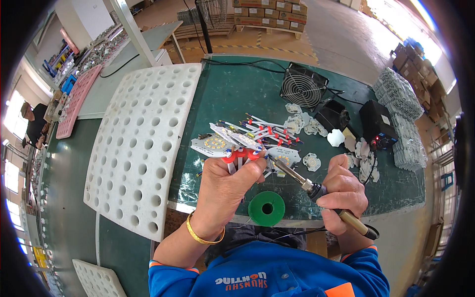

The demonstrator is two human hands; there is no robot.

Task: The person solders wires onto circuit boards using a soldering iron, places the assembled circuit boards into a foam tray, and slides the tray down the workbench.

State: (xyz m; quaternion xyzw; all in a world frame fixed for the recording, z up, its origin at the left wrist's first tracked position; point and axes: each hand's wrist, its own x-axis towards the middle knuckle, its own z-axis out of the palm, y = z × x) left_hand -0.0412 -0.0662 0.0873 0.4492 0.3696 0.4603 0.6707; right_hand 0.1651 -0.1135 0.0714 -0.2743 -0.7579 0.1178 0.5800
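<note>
My left hand (222, 185), with a gold bangle at its wrist, is closed around a bunch of white LED circuit boards (216, 143) with white leads and red collars. My right hand (342, 195) grips a soldering iron (310, 187) by its handle. The iron points up and left, its tip close to the boards by my left thumb; whether it touches them I cannot tell. Below the iron lies a green spool (278, 209) at the table's near edge. Behind the held boards is a heap of white leads (269, 129) with red collars.
A large white tray (131, 143) full of round holes lies to the left. On the green table (237, 79) stand a black fan (304, 86), a black control box (378, 123) and loose LED boards (311, 162). Stacked silvery boards (406, 141) rise at the right edge.
</note>
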